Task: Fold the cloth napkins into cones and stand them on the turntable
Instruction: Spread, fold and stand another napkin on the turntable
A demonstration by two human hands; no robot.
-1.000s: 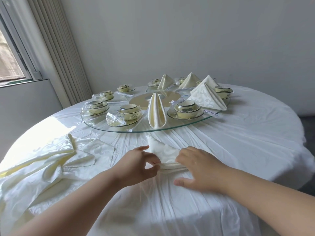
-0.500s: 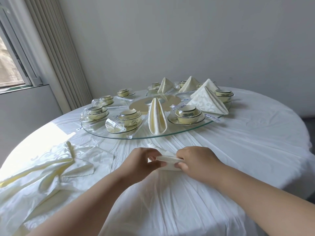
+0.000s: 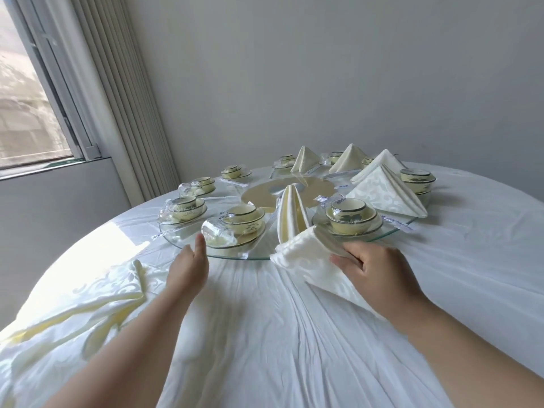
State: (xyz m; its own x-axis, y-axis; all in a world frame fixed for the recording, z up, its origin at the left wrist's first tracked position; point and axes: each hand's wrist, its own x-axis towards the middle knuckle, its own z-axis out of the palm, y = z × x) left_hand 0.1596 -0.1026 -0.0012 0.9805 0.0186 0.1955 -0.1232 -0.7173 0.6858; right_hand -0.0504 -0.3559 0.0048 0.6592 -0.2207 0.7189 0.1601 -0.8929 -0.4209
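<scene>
At the turntable's (image 3: 223, 256) near rim, the right hand (image 3: 374, 267) grips a folded napkin (image 3: 306, 254) tilted over the tabletop (image 3: 265, 334); the left hand (image 3: 188, 269) touches the rim, thumb up, fingers hidden.

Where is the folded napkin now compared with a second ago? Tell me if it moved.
Yes. The folded napkin, held by the right hand, has moved up off the tablecloth toward the glass turntable rim.

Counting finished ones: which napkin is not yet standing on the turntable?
The napkin that the right hand holds at the near rim; the other five stand on the glass turntable.
</scene>
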